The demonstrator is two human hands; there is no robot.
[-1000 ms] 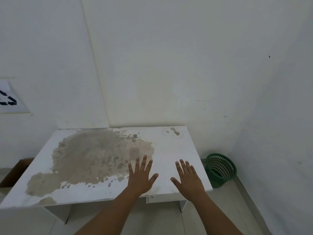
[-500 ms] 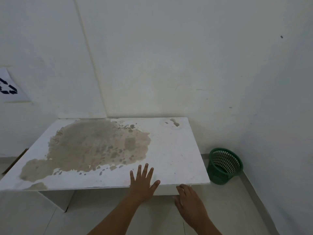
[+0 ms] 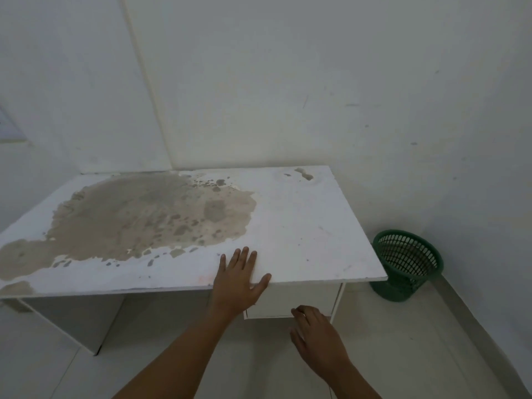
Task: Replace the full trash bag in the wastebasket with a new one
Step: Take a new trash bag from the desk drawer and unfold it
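Your hands are at the desk's front edge; the wastebasket sits well apart from them.

Your left hand point(image 3: 237, 279) lies flat on the desk point(image 3: 302, 226), fingers point(image 3: 244, 259) straight, holding nothing. Your right hand point(image 3: 315, 331) hangs below the desk edge by the drawer point(image 3: 290, 298), fingers loosely curled, empty. The green wastebasket point(image 3: 406, 264) stands on the floor right of the desk, beyond both hands.

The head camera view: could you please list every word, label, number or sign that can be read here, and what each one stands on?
None can be read.
Paper sheet on the left wall: cut off at the frame edge and blurred; no print legible.
Table, green wastebasket and walls: no lettering visible.
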